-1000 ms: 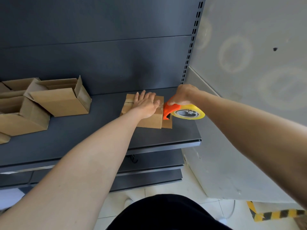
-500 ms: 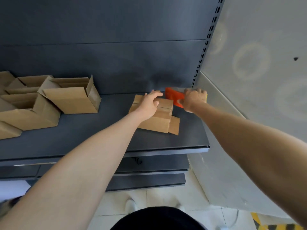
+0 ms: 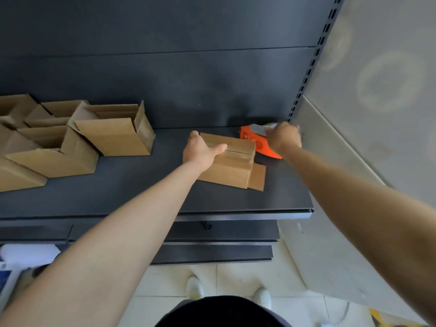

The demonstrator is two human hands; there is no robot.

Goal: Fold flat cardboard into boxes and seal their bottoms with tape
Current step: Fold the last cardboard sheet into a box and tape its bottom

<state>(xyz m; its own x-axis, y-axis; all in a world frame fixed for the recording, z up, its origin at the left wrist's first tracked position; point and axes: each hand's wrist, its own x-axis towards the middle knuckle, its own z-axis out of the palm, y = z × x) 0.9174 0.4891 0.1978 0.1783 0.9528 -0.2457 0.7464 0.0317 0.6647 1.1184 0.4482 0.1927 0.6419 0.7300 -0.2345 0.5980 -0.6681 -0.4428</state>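
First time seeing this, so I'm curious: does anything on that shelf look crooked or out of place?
The box the left hand holds sits skewed to the shelf edge, one flap splayed flat at its right end. The boxes at left lie jumbled, some tipped over.

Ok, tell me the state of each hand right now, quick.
Left hand: gripping the cardboard box, thumb across its top.
Right hand: holding the orange tape dispenser.

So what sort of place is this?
Likely a shop or stockroom used for packing: dark metal shelving with a slotted upright, open cardboard boxes on it, and an orange tape dispenser beside another box.
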